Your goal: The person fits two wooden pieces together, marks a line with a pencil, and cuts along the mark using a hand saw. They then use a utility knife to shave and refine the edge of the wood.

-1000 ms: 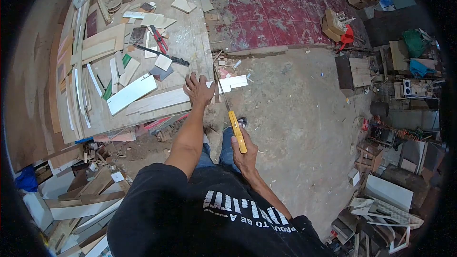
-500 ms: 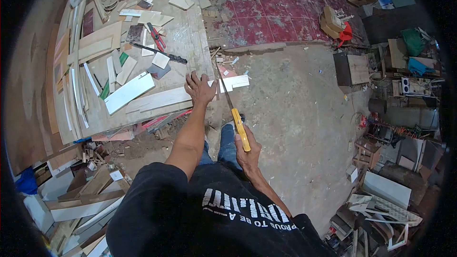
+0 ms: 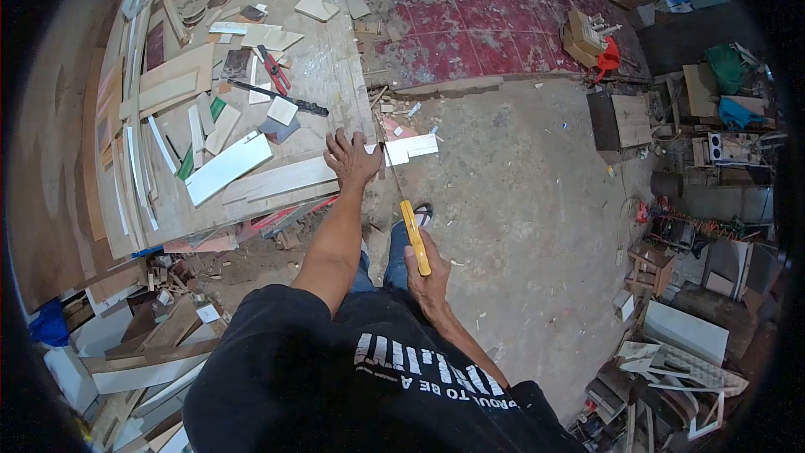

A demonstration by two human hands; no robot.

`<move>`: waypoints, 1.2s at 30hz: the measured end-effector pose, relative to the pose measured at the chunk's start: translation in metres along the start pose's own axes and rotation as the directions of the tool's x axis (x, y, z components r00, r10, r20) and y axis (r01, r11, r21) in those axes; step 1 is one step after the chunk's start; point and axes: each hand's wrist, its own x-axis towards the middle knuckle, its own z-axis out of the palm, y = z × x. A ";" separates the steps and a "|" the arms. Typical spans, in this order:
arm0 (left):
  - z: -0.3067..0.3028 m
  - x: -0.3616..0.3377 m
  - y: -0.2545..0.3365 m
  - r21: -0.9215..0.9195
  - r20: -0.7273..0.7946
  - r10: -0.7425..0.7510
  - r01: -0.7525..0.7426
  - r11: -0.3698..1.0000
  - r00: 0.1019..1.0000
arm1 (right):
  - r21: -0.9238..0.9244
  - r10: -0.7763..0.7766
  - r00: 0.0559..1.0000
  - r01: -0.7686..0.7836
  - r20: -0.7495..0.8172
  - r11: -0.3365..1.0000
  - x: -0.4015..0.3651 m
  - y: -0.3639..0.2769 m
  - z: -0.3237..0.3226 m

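A long pale board (image 3: 293,178) lies across the worktable's right edge, its white notched end jutting out over the floor. Fingers spread, my left hand (image 3: 352,161) presses flat on the board near that edge. My right hand (image 3: 429,273) is wrapped round the yellow handle of a saw (image 3: 411,231). The thin blade runs up from the handle and meets the board just right of my left hand. On the table behind lie red-handled pliers (image 3: 274,69), a dark bar (image 3: 293,101) and a white board (image 3: 228,168).
Wood offcuts cover the worktable (image 3: 331,42). Scrap boards (image 3: 151,361) are piled at lower left. A wooden box (image 3: 629,122) and cardboard boxes (image 3: 583,38) stand to the right. More scrap panels (image 3: 686,331) lean at lower right. A sandalled foot (image 3: 424,214) is below the board.
My right hand has moved down and slightly left, drawing the saw back toward my body. My left hand has barely moved on the board. More of the sandalled foot shows.
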 end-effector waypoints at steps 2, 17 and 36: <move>0.000 0.000 0.002 0.004 -0.002 -0.007 0.007 1.000 1.000 | -0.015 -0.073 0.997 0.073 -0.027 0.997 -0.002 0.008 0.003; 0.001 -0.001 0.000 0.050 -0.043 0.016 -0.013 0.999 0.999 | 0.031 -0.123 0.986 0.127 -0.110 0.991 0.002 0.043 0.020; 0.000 -0.004 -0.002 0.064 -0.051 0.044 -0.041 0.997 0.998 | -0.115 -0.334 0.934 0.320 -0.128 0.940 0.046 0.018 0.043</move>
